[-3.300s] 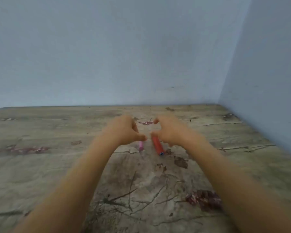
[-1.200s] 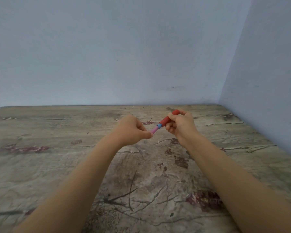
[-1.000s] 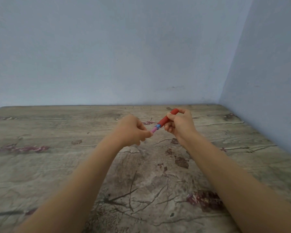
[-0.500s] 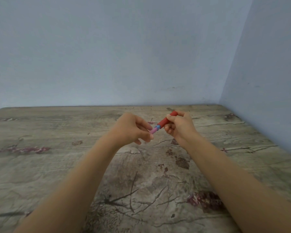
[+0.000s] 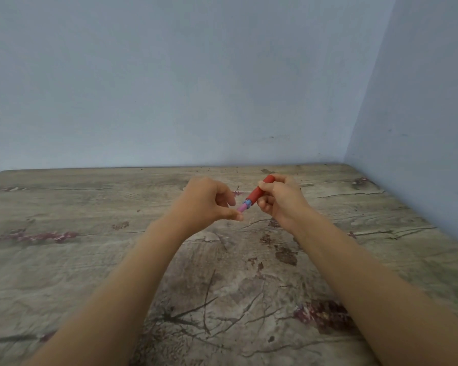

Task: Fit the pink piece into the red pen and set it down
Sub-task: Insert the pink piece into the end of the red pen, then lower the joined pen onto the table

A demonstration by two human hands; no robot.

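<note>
Two pale blue walls meeting at a corner, worn wood-grain counter (image 5: 90, 260) with dark cracks, right hand (image 5: 280, 200) gripping cylindrical red pen (image 5: 258, 192) tilted above it, left hand (image 5: 206, 204) pinching small pink piece (image 5: 241, 207) at pen's lower blue end

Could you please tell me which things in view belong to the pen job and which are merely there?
Part of the job:
- red pen, held in the right hand
- pink piece, at the pen's blue end, pinched by the left hand

Merely there:
- wooden table, with nothing else lying on it
- blue walls
</note>
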